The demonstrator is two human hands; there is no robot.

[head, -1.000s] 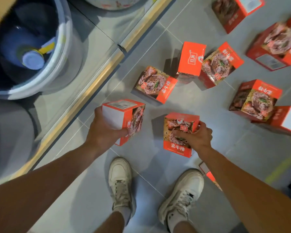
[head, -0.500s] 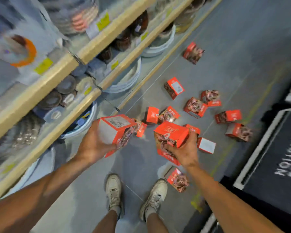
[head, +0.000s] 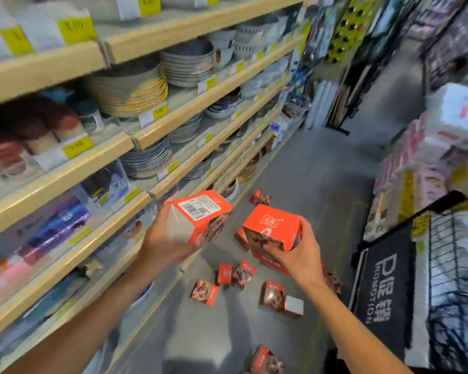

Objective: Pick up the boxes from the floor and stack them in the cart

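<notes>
L hand [head: 162, 247] & R hand [head: 295, 255] each grip a box, apart, above floor [head: 308, 168].

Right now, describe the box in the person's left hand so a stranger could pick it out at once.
Start at the long wooden shelving stacked with plates on the left of the aisle. Just in front of its lower shelves, the left hand holds up a red cardboard box, raised above the boxes scattered on the grey floor. Unlike the red box in the right hand, its top face carries a white barcode label.
</notes>
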